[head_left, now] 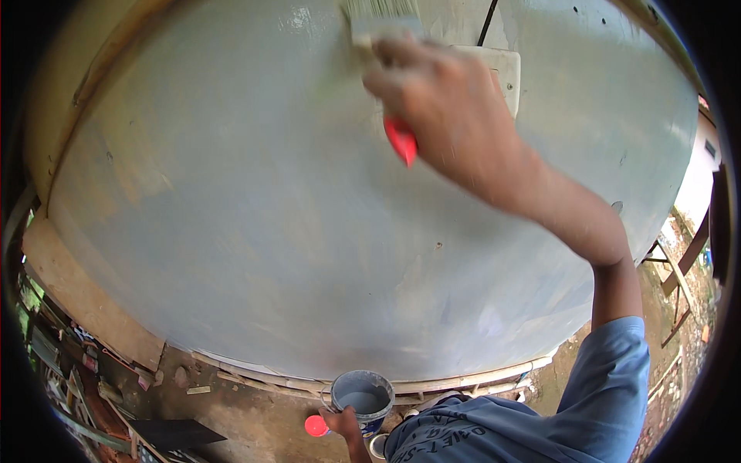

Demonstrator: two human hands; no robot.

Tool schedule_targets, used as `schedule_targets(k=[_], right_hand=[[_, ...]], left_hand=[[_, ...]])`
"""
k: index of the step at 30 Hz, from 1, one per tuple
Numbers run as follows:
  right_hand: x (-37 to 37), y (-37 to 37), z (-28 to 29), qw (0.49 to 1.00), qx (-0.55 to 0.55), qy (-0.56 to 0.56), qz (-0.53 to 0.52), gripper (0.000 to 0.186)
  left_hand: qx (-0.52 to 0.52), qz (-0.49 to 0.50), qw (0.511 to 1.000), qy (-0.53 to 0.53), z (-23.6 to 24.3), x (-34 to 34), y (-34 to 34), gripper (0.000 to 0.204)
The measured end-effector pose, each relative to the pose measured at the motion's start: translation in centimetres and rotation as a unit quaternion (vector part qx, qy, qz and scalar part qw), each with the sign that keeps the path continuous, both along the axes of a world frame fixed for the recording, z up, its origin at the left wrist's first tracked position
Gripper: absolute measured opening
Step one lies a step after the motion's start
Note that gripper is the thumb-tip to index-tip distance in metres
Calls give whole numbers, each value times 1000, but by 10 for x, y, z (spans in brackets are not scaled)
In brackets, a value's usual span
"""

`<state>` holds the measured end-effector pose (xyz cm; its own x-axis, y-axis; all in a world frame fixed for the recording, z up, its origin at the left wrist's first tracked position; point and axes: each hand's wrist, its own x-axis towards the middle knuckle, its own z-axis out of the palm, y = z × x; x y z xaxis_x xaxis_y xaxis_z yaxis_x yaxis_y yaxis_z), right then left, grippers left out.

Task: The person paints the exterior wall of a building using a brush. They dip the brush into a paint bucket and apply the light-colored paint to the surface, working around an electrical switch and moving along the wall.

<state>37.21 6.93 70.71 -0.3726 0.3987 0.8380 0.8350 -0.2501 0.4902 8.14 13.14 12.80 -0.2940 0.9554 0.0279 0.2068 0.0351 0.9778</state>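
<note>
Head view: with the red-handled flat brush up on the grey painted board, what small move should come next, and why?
Probably draw the red-handled flat brush down in one stroke. The right hand has it in its grip near the grey painted board's upper edge, where the paint looks glossy; lower down the coat looks patchy. The left hand holds the grey paint bucket.

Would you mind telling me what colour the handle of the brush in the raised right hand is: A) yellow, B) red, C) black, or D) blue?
B: a red handle tip sticks out below the right hand, which grips the paintbrush against the pale grey painted surface.
</note>
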Motion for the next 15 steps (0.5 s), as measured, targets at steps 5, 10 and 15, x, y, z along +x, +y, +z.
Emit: schedule_targets(k=[5,10,15], right_hand=[[-29,-54,-119,948,-290,125,-27,11],[-36,-36,-10,982,-149,91,66,17],[-23,-7,98,994,35,33,-97,4]], left_hand=[[-10,-19,996,-88,-10,4,-4,51],[-50,-20,998,-25,3,-9,1,48],[-67,-86,993,43,5,13,6,48]])
